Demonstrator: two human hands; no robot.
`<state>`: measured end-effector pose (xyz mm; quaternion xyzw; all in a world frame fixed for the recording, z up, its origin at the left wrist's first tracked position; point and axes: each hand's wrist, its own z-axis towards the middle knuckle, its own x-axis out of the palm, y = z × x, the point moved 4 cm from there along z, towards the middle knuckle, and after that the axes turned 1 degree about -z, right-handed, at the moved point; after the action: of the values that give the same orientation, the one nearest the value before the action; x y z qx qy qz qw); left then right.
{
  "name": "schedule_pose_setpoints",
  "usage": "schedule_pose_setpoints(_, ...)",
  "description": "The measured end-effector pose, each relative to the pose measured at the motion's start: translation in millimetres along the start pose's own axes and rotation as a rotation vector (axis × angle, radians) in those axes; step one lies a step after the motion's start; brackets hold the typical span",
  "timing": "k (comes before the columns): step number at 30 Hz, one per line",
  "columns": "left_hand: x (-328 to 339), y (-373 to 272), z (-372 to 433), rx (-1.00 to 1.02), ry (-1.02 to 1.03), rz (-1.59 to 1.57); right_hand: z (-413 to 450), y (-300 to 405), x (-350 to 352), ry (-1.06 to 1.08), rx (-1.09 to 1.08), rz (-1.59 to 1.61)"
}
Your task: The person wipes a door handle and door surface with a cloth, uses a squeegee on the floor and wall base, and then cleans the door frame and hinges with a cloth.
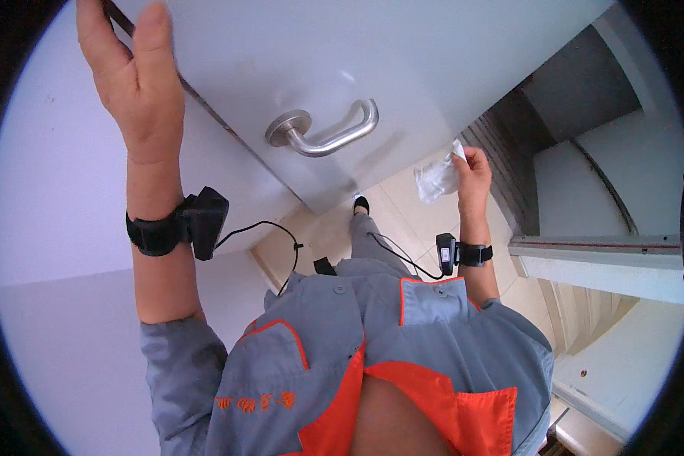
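A pale door panel (222, 51) with a curved stainless steel lever handle (336, 139) stands in front of me. My left hand (142, 85) is raised at the upper left, over the dark gap along the panel's edge; its thumb is apart from the fingers, the fingertips are cut off by the picture's rim, and I see nothing held in it. Whether it touches the surface is not clear. My right hand (474, 171), right of the handle and lower, pinches a crumpled white cloth or tissue (436, 179) that hangs to the left of the fingers.
A white wall (62, 188) runs along the left. Beige floor tiles (399, 211) lie below, with my shoe (362, 202) near the panel's foot. At right are a dark doorway area (581, 80) and a pale ledge (598, 268). Black cables hang from both wrist devices.
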<state>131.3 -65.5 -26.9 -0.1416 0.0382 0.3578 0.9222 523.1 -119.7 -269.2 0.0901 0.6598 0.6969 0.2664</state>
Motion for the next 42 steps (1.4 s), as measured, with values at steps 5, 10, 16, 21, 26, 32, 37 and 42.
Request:
schedule_pose_setpoints(5, 22, 11, 12, 0.064, 0.062, 0.028, 3, 4, -3, -0.056, 0.042, -0.121)
schedule_pose_setpoints(10, 31, 11, 9, 0.064, 0.046, 0.059, 9, 7, -1, -0.051, -0.015, 0.016)
schedule_pose_setpoints(16, 35, 12, -2, 0.132, 0.021, 0.03, 14, 11, -2, -0.081, -0.03, -0.057)
schedule_pose_setpoints(21, 36, 12, -9, 0.104, 0.019, -0.009, 17, 6, -3, -0.083, -0.07, -0.021)
schedule_pose_setpoints(26, 39, 12, -14, 0.129, 0.045, 0.029, 11, 16, -2, -0.092, -0.038, -0.125)
schedule_pose_setpoints(32, 36, 17, -19, 0.204, 0.0, 0.022, 12, 16, -2, -0.092, -0.019, -0.074)
schedule_pose_setpoints(37, 15, 16, -48, 0.132, -0.016, -0.045, 19, 7, 2, -0.009, -0.019, -0.077)
schedule_pose_setpoints(42, -38, 10, -99, -0.086, -0.009, 0.034, 25, 22, 26, 0.378, 0.007, -0.268)
